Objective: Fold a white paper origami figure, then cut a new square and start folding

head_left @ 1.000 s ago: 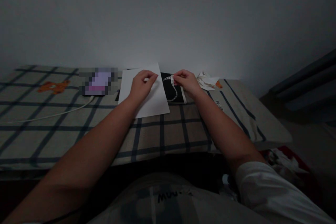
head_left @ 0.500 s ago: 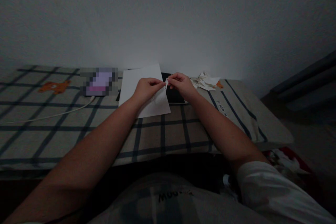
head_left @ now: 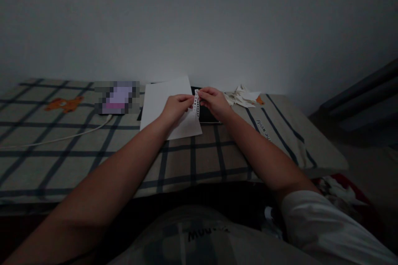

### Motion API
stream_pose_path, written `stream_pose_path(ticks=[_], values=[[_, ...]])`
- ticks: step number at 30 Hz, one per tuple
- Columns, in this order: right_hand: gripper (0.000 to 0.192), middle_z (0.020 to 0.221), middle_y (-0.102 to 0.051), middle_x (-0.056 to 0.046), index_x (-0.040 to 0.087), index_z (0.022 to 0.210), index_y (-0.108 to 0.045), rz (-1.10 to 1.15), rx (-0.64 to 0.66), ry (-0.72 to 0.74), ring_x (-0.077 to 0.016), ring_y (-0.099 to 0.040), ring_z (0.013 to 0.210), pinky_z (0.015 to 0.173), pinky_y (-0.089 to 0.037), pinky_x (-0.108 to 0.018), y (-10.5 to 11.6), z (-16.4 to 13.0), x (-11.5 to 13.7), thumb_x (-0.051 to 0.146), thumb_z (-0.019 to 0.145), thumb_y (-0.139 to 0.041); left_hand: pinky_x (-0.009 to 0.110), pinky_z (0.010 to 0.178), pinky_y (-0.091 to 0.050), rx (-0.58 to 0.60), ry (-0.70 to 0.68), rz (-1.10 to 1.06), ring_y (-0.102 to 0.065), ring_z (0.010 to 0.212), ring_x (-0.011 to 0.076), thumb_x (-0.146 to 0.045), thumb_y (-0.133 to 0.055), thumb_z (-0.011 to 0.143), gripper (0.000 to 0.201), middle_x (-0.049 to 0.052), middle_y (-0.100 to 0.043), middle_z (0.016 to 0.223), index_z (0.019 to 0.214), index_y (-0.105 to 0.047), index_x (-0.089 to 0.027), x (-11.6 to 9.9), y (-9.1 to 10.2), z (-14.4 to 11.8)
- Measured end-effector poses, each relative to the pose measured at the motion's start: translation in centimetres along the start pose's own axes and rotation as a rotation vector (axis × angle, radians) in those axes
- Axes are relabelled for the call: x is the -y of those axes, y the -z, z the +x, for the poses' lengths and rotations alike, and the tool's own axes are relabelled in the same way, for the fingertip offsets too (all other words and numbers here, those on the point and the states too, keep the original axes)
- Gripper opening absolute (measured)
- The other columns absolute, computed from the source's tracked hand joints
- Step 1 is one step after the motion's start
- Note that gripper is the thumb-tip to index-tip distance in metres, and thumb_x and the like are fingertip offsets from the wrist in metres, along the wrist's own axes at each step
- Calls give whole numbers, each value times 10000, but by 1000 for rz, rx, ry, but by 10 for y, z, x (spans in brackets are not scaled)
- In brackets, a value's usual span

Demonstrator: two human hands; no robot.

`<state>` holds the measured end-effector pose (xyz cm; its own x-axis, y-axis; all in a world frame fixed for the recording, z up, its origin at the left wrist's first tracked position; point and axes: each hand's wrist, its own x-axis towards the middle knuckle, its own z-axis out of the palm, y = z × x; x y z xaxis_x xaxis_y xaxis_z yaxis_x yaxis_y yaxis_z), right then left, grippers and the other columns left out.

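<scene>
Here both hands meet over the middle of the bed, pinching one small thing between them. The left hand (head_left: pixel 175 107) and the right hand (head_left: pixel 213 101) each close thumb and fingers on a narrow white perforated paper strip (head_left: pixel 196 104), a row of small holes running down it. The strip sits exactly in the shared grip, its long axis near upright and tilted slightly, top end at the fingertips, lower end hanging free just below them. Neither hand is nearer than the other; the left fingertips come in from the strip's left edge, the right from its right.

Directly beneath and to the left of the grip lies a white paper sheet (head_left: pixel 161 99), flat on the plaid bedsheet (head_left: pixel 192 157). Just under and behind the right hand is a dark flat tablet-like slab (head_left: pixel 207 114), partly covered by that hand and by the sheet. Further right of the grip, well apart, sits a heap of crumpled paper scraps (head_left: pixel 242 96). Left of the grip, beyond the sheet, is a blurred-out object (head_left: pixel 117 97), with a white cable (head_left: pixel 62 136) trailing away from it toward the bed's left side.

Toward the person from the grip, the bedsheet runs bare to its near edge; beyond the grip the wall stands close.
</scene>
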<state>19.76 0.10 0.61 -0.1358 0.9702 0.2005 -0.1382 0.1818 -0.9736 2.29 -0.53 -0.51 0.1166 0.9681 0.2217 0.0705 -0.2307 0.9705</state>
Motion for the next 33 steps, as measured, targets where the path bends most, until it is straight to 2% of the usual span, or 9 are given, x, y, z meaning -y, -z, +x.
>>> stream_pose_path(ticks=[6,14,22,25,28,33], values=[[207,788,-679,27,225,798,-692,-56,12,13,-108,-600,738,678,-481,-245,3,0,0,336,820,-866,318,725,-516,7,4,51,-672,787,193,-537,-860,740,361,74,-803,852,838,-833,-191,-4,2,-1],[196,768,-668,34,223,827,-682,-87,24,31,-106,-590,714,663,-475,-253,6,5,-6,310,788,-852,336,874,-541,34,-60,133,-710,838,200,-389,-834,774,199,58,-828,862,776,-832,-190,-8,4,-1],[192,799,-680,25,247,948,-678,-98,-31,38,-132,-637,755,671,-500,-269,5,4,-4,248,819,-821,315,818,-528,22,-30,100,-667,750,168,-321,-789,814,154,42,-784,762,740,-821,-190,-12,3,-2],[203,818,-688,20,245,984,-672,-125,-24,53,-140,-653,782,692,-512,-280,5,4,-4,253,835,-810,318,783,-517,14,-20,92,-656,737,173,-375,-785,840,219,50,-762,732,725,-814,-191,-11,3,-1],[244,838,-694,16,239,1009,-669,-152,-10,61,-148,-658,809,710,-521,-288,6,5,-6,292,830,-825,324,774,-510,21,-20,103,-649,744,177,-459,-866,788,276,53,-769,743,761,-832,-186,-8,3,0],[232,845,-700,9,236,1005,-676,-178,1,80,-154,-664,817,710,-528,-291,7,5,-8,312,836,-815,324,770,-489,8,-58,95,-629,716,160,-444,-877,767,266,41,-773,752,777,-840,-180,-1,3,1]])
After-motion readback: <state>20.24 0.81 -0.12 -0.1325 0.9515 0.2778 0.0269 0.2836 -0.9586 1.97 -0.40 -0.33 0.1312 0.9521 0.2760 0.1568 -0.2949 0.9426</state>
